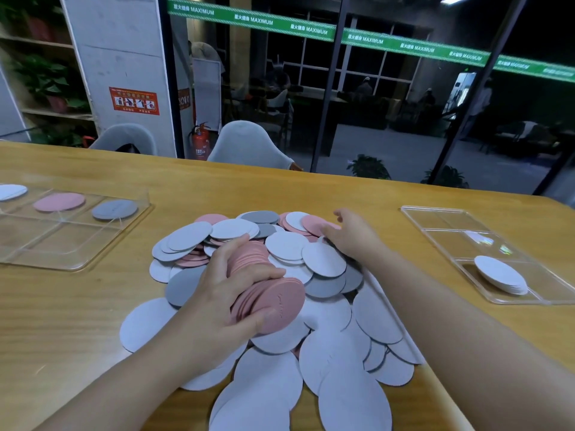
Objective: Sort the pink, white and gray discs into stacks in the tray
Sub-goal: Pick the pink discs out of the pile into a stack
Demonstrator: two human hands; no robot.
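Note:
A big heap of pink, white and gray discs (323,259) covers the middle of the wooden table. My left hand (224,293) grips a thick stack of pink discs (267,293) above the heap, fingers curled round its edges. My right hand (348,234) lies on the far right side of the heap, its fingers touching a pink disc (311,223). A clear tray (77,244) at the left holds a white disc (11,191), a pink disc (59,202) and a gray disc (114,209) in separate compartments.
A second clear tray (448,219) at the right holds a stack of white discs (501,275) in its near compartment. Two gray chairs (245,144) stand behind the table's far edge, before a glass wall. A red fire extinguisher (200,141) stands beyond.

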